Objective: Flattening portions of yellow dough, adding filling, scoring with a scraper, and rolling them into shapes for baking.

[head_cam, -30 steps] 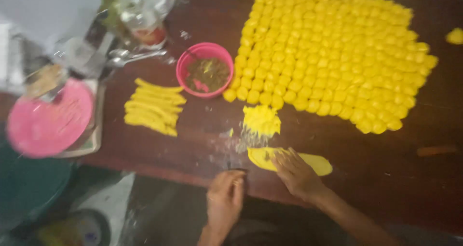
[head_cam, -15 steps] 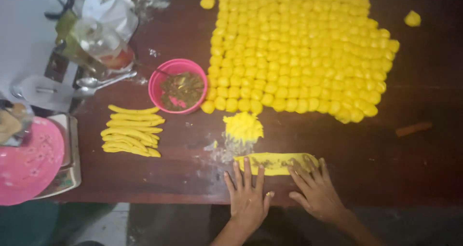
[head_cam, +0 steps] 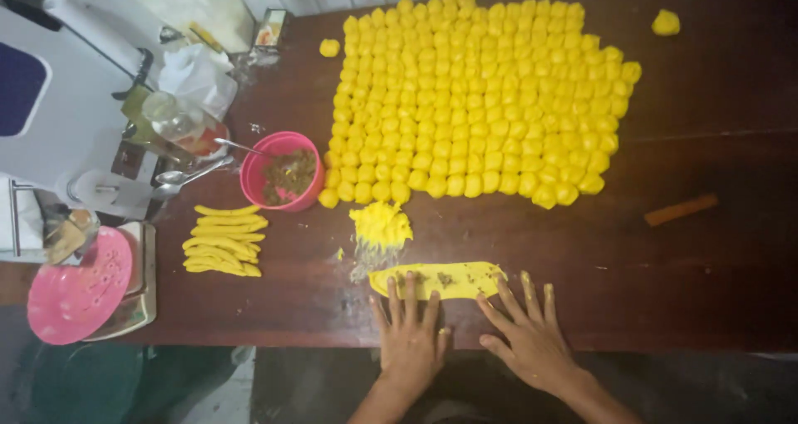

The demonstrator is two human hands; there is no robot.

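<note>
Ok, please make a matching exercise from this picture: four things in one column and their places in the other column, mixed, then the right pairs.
Things:
1. pink bowl
2. flat dough strip
3. rolled dough sticks
4. brown stick

Places:
A. under the fingertips of both hands
B. alone at the table's right side
C. left of the dough ball grid
D. just below the pink bowl, to its left

Pairs: 1-C, 2-A, 3-D, 4-B

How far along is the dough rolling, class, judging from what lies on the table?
Done: a small pile of rolled yellow sticks. In hand: left hand and right hand press a flattened dough strip dotted with filling. Left: a large block of dough balls and filling in the pink bowl.
</note>
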